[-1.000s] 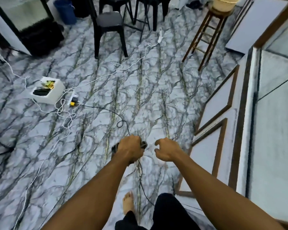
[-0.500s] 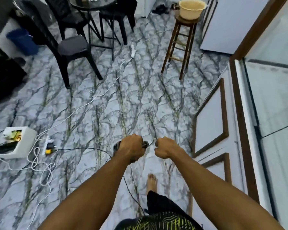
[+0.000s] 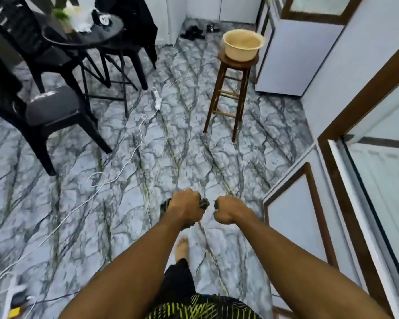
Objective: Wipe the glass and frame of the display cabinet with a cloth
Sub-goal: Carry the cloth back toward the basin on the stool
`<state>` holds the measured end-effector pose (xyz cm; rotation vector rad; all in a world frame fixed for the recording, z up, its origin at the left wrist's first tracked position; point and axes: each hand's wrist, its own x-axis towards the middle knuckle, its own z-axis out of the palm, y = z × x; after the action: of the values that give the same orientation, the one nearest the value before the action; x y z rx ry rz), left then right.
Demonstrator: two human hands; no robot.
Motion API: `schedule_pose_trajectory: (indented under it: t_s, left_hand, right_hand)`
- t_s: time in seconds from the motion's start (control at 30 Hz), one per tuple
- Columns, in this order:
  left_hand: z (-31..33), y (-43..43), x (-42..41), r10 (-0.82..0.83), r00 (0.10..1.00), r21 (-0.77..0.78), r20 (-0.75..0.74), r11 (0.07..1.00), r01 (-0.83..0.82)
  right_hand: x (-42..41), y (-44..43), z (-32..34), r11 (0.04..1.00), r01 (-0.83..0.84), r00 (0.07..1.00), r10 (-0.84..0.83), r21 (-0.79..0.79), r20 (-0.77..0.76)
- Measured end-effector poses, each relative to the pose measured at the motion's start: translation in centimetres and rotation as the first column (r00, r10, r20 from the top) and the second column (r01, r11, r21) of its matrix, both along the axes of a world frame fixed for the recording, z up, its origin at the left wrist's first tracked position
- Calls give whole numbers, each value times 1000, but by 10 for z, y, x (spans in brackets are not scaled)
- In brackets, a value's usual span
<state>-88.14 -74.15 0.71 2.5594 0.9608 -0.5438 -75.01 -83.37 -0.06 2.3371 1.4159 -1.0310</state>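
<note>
The display cabinet stands along the right edge, with a brown wooden frame (image 3: pixel 332 166) around its glass (image 3: pixel 385 185) and white lower panels (image 3: pixel 293 217). Both my arms reach forward over the floor, left of the cabinet and not touching it. My left hand (image 3: pixel 186 209) is a fist closed on a dark grey object (image 3: pixel 204 203) that sticks out on both sides; I cannot tell whether it is a cloth. My right hand (image 3: pixel 230 209) is a closed fist just beside it, with nothing clearly in it.
A wooden stool (image 3: pixel 230 88) carrying a beige basin (image 3: pixel 242 46) stands ahead. Black chairs (image 3: pixel 48 109) and a round black table (image 3: pixel 83 33) fill the far left. White cables (image 3: pixel 115 171) and a power strip (image 3: pixel 157 100) lie on the marble-pattern floor. My bare foot (image 3: pixel 182 248) is below my hands.
The view has swung up and to the right as I walk forward: the stool, table and cabinet are closer, and the white box has left the view. Both fists keep their pose.
</note>
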Motion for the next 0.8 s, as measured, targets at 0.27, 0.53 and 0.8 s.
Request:
schedule_pose_trajectory:
  t_s: [0.27,0.53,0.8]
  left_hand:
    - [30,180,141,-114,992,26,46,993,113]
    - [26,333,309,-111,990,56,84,993,106]
    - [45,454,475,-11,966,6,259,1000,9]
  right_hand:
    - [129,163,26,976,193,981,-193,101,-10]
    - [301,313,24,952,249,968,-251,180,-14]
    - [469,442,43,925,306,951,-287,225,-116]
